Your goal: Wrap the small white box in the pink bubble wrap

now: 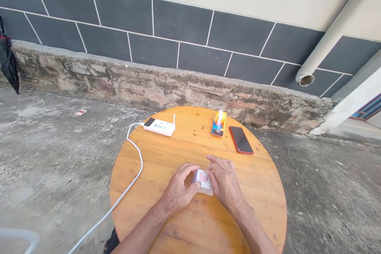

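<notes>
Over a round, orange-brown wooden surface (166, 154), a left hand (180, 189) and a right hand (226, 182) are held. Farther back are set a long white device (162, 127), a flat black phone edged in red (241, 140), and an orange-and-blue tape dispenser (218, 131) in which a pale roll (219, 119) is seated. Between the hands, a small whitish box with pink print (206, 185) is gripped by the left and touched by the right thumb; whether the right grips too cannot be told. Its contents are hidden.
</notes>
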Available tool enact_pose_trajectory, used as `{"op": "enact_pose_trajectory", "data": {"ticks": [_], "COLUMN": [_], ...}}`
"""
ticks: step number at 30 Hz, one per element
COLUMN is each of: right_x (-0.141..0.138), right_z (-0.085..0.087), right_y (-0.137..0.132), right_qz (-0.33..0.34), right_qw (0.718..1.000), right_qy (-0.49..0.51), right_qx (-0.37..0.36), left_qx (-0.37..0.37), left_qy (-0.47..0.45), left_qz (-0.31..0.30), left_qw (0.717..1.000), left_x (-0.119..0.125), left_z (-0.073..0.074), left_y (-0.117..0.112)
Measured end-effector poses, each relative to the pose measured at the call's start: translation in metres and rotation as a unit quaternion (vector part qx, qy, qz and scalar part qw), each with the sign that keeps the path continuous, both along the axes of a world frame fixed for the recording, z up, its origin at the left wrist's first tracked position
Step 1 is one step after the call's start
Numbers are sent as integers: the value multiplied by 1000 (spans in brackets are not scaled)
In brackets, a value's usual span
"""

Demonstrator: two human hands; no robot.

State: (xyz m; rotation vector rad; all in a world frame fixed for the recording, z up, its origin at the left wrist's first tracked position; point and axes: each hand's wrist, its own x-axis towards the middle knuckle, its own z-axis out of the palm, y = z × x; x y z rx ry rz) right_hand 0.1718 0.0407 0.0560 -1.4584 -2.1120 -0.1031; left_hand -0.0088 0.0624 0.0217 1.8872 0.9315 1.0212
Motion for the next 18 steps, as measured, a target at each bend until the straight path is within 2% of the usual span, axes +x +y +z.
{"op": "enact_pose_trajectory", "data": {"ticks": [4, 11, 14, 18], "right_x": [2, 0, -2, 0], "right_z": [0, 18, 24, 28], "right_y": [1, -10, -14, -17], "right_qz": [7, 5, -1, -26], "right_qw": [999, 991, 985, 980], "right_qy": [26, 79, 107, 143], "right_qx": [-27, -106, -135, -137], "left_qx": [-31, -16, -22, -23], "left_qy": [17, 26, 2, -16], "left_qz": [7, -48, -63, -93], "left_qw": [999, 998, 998, 995], "left_x": [-2, -1, 2, 0], "left_z": [-3, 5, 2, -4], "left_y": [-2, -6, -7, -8]}}
